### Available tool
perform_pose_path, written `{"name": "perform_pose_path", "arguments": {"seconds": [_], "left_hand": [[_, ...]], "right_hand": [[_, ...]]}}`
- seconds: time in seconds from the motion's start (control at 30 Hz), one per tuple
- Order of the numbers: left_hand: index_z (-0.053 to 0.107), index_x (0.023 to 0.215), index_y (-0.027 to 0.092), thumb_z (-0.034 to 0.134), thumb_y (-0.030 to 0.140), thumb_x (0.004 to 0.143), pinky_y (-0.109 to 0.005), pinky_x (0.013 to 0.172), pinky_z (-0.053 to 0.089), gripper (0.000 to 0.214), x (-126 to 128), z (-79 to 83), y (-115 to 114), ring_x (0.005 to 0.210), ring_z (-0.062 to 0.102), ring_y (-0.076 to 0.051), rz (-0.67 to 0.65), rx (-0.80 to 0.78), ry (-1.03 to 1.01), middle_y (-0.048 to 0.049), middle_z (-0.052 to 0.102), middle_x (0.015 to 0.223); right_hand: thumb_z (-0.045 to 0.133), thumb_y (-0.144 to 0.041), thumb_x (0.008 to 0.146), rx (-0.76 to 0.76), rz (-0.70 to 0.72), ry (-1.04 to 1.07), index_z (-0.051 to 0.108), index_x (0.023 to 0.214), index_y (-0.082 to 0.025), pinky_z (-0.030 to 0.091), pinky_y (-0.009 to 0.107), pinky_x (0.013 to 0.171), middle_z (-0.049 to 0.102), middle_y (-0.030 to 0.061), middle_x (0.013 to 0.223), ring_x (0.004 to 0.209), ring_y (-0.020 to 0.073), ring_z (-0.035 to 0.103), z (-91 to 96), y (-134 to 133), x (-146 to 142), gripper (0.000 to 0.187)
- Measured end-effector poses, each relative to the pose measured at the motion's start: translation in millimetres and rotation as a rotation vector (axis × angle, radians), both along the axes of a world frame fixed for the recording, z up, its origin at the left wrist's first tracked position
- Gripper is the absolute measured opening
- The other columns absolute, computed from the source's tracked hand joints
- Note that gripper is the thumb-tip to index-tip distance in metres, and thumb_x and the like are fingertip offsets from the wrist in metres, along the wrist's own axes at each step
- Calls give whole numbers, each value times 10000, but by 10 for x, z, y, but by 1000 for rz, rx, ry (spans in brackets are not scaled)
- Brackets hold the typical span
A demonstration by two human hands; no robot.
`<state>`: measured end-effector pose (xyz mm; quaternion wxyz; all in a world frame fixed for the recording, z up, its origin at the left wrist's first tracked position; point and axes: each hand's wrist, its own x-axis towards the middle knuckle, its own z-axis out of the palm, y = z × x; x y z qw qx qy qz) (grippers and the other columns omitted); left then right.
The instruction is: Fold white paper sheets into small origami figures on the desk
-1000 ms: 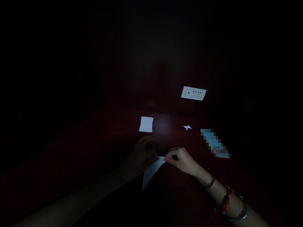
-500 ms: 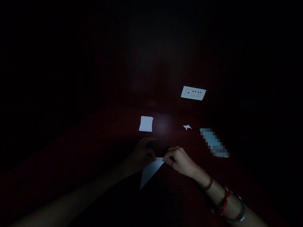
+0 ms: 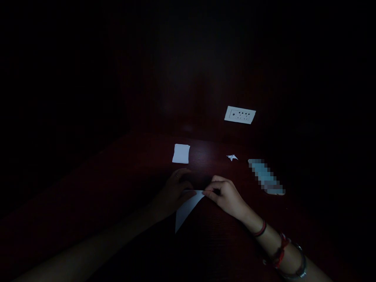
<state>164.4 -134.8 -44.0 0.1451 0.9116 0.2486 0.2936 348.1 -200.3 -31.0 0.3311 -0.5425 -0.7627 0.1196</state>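
A white sheet of paper [image 3: 183, 211], folded into a triangle, is between my two hands over the dark red table. My left hand [image 3: 172, 194] grips its upper edge, the thumb lying along the paper and the other fingers curved on the far side. At the upper right corner, the thumb and index finger of my right hand [image 3: 225, 194] pinch the paper. The lower tip of the triangle points down toward me. The left hand is in deep shadow, and part of the paper is hidden behind its thumb.
Beyond my hands lies a stack of white square paper [image 3: 181, 153]. A small folded paper figure [image 3: 232, 157] rests to its right. Farther right is a phone [image 3: 266, 176] with a blurred screen. A white socket plate [image 3: 240, 115] is on the back wall.
Both hands and the paper's upper edge have moved slightly away from me. My left thumb has slid a little to the right along that edge.
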Motion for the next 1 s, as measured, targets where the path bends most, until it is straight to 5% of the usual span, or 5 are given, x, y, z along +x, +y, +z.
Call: {"name": "perform_pose_path", "arguments": {"seconds": [0.57,0.73,0.9,1.0], "left_hand": [[604,655,181,562,199,713,-385,929,290,74,7,-56,60,1125,270,-227,-37,14,-38,-20,326,1175],[600,669,181,564,224,715,-370,935,277,73,12,-76,59,1129,263,-228,-31,-1,-19,-22,330,1165],[516,965,203,567,289,705,-400,889,316,277,-4,-82,40,1100,293,-248,66,7,-53,-63,293,1182],[486,1005,216,606,340,662,-380,847,349,385,-34,-68,23,1053,339,-243,-4,14,34,-61,340,1140]], "right_hand": [[598,-305,675,-53,39,52,600,811,-160,393,211,619,516,15,754,703,110,494,-19,39,31,199],[505,-229,753,-96,120,-13,604,724,-152,380,197,599,518,7,706,662,93,490,-17,53,47,128],[482,-150,733,-105,-30,-134,568,629,-138,372,205,570,499,2,644,596,92,470,-77,97,180,135],[530,-125,693,-93,-98,-212,594,747,-146,390,237,650,518,26,749,683,117,494,-71,84,282,86]]}}
